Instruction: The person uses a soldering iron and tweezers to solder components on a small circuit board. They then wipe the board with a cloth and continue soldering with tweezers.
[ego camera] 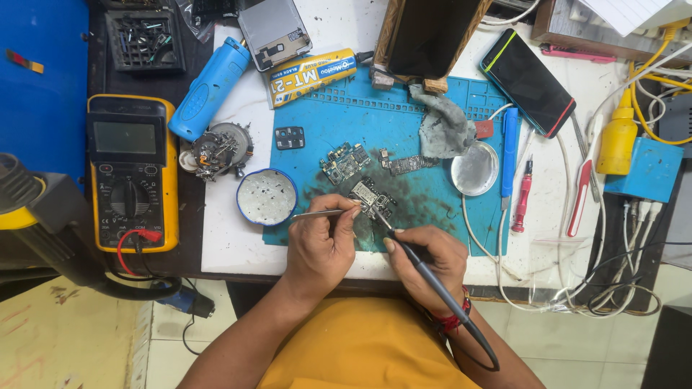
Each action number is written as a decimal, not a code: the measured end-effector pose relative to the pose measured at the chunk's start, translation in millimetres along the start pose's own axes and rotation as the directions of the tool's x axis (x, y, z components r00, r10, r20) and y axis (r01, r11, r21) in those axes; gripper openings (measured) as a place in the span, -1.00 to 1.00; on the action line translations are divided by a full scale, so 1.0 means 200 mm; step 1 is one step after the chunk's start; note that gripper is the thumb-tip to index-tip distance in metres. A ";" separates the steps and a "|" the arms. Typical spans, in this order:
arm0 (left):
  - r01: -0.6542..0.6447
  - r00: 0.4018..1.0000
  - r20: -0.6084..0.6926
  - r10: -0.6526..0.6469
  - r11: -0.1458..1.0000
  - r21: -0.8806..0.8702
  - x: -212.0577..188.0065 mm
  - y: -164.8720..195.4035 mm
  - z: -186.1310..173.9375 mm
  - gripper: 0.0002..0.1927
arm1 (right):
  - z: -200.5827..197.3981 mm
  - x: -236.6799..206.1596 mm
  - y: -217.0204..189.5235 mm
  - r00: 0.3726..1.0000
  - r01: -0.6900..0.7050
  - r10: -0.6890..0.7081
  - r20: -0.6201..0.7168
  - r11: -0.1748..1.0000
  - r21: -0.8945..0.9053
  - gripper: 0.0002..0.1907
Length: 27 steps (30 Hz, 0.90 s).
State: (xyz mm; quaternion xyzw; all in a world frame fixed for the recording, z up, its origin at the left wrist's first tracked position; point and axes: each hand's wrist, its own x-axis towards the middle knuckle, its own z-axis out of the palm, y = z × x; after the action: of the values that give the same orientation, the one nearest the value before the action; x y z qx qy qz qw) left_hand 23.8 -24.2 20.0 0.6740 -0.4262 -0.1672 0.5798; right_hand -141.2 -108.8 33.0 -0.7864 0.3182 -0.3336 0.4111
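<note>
Nearest me, the right hand (pixel 431 261) had its grip closed round a dark soldering iron (pixel 425 277) while the left hand (pixel 321 248) pinched metal tweezers (pixel 317 213), both tips meeting on a small green-grey circuit board (pixel 373 199) on the blue mat (pixel 339 115), its fine parts too tiny to read.

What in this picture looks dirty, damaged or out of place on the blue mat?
The blue mat has a dark, sooty stain around the circuit board that the soldering iron in the right hand touches. A crumpled grey cloth lies on the mat. The left hand holds tweezers.
</note>
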 end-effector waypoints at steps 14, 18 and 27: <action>0.020 1.000 0.008 -0.020 1.000 -0.005 0.00 0.00 0.00 -0.88 | 0.00 0.01 0.00 1.000 0.003 -0.003 0.006 1.000 -0.007 -0.84; 0.009 1.000 0.003 -0.009 1.000 -0.009 0.00 0.00 0.00 -0.88 | 0.00 0.01 -0.01 1.000 -0.030 0.030 0.005 0.999 -0.013 -0.83; 0.009 1.000 0.004 -0.009 1.000 -0.009 0.00 0.00 0.00 -0.88 | 0.00 0.00 0.00 1.000 0.002 -0.002 0.009 1.000 -0.003 -0.83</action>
State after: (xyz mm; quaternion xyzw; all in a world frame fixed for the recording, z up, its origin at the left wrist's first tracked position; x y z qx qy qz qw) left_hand 23.6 -24.1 20.3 0.6730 -0.4235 -0.1733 0.5811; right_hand -140.8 -109.0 33.4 -0.7888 0.3160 -0.3302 0.4111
